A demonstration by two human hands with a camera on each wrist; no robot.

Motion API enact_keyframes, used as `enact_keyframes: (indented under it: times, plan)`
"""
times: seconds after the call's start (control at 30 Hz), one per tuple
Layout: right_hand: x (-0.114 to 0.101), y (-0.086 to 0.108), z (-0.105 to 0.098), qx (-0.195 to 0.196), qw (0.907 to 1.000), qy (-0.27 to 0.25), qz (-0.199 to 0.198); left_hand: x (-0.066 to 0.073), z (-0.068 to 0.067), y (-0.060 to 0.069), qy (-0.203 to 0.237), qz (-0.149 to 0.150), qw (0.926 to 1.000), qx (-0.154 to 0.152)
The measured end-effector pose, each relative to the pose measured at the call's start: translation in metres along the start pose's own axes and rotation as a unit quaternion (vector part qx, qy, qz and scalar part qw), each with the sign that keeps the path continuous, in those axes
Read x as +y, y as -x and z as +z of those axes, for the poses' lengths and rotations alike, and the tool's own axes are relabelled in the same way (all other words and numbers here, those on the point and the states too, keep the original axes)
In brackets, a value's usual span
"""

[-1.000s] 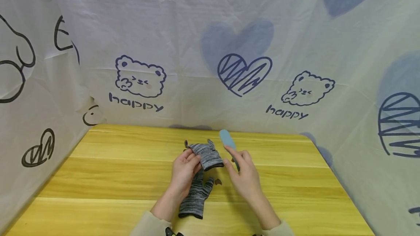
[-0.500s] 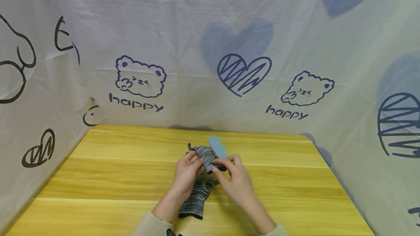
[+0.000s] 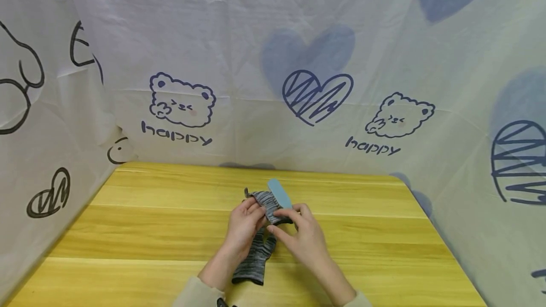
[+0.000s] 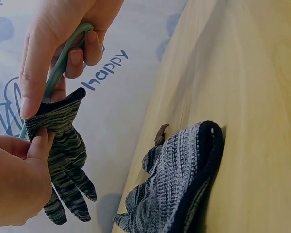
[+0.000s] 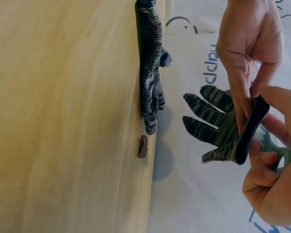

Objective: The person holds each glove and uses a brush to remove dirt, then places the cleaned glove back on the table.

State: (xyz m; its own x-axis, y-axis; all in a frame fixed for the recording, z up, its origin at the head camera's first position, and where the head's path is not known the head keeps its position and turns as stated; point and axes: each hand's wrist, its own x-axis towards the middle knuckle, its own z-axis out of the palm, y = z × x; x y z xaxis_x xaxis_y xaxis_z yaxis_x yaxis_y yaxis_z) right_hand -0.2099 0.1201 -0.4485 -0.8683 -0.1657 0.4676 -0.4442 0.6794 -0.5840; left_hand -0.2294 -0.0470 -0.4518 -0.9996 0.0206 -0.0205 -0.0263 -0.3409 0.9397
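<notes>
A grey-black striped knit glove (image 3: 269, 200) hangs above the table, pinched by my left hand (image 3: 242, 226) at its side. My right hand (image 3: 304, 237) curls its fingers round the green handle (image 4: 59, 65) of a light blue brush (image 3: 279, 194). The brush head lies against the glove's far right side, its bristles hidden. In the left wrist view the right forefinger reaches the dark cuff (image 4: 63, 103). A second matching glove (image 3: 252, 263) rests flat on the table below, partly covered by the left hand.
The yellow wood-grain table (image 3: 384, 236) carries a small dark brown scrap (image 5: 143, 146) near the second glove's fingers. White printed cloth (image 3: 256, 108) stands behind the table and along both sides.
My right hand has moved left with the brush, from beside the glove onto it, then slightly further left and down. The left hand keeps its hold on the glove, nearly still.
</notes>
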Motion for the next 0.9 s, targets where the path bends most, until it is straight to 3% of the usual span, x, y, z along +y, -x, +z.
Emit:
enact_keyframes:
  times: [0.37, 0.53, 0.7, 0.9]
  plan:
    - [0.004, -0.001, 0.002, 0.033, 0.9989, -0.013, -0.03, 0.001, 0.001, 0.002, -0.007, -0.003, 0.9999, -0.012]
    - [0.006, -0.003, 0.0, 0.06, 0.9968, -0.043, -0.029, 0.001, 0.001, 0.001, 0.018, -0.005, 0.9993, -0.033]
    - [0.008, -0.007, -0.004, 0.057, 0.989, -0.131, 0.039, 0.001, 0.001, 0.002, 0.019, -0.006, 0.9977, -0.065]
    - [0.01, -0.01, -0.012, 0.048, 0.9495, -0.261, 0.167, 0.0, 0.003, 0.002, 0.004, -0.009, 0.9953, -0.097]
